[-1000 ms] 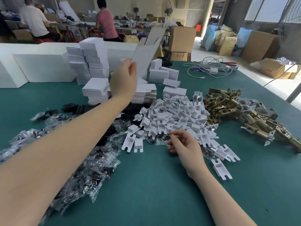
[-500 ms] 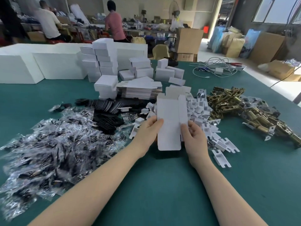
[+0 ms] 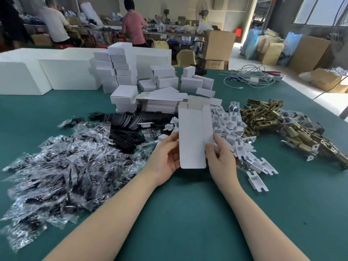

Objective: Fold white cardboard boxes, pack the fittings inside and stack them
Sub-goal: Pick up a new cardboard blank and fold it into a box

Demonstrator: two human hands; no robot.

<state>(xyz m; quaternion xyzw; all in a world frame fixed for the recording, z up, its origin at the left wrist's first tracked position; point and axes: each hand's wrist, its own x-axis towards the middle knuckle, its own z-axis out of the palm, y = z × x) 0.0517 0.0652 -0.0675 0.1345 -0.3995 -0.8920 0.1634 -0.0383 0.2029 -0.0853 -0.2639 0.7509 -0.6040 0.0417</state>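
Observation:
I hold a flat white cardboard box blank (image 3: 192, 136) upright above the green table (image 3: 184, 213). My left hand (image 3: 165, 159) grips its left edge and my right hand (image 3: 221, 157) grips its right edge; its top flaps stand partly apart. Behind it lies a stack of flat blanks (image 3: 162, 102) and stacks of folded white boxes (image 3: 120, 70). White cardboard inserts (image 3: 231, 129) are heaped to the right. Brass fittings (image 3: 282, 125) lie further right. Small clear bags of dark parts (image 3: 66, 162) cover the left, with black plates (image 3: 124, 119) behind them.
Large white cartons (image 3: 47, 72) line the table's far left. Cables and a charger (image 3: 250, 78) lie at the far right corner. Two people (image 3: 133, 25) work at benches beyond. Brown cartons (image 3: 218, 44) stand on the floor past the table.
My left hand brought the blank down from high above the stacks to the table's middle. My right hand left the inserts and took the blank's right edge. The top flaps have spread apart.

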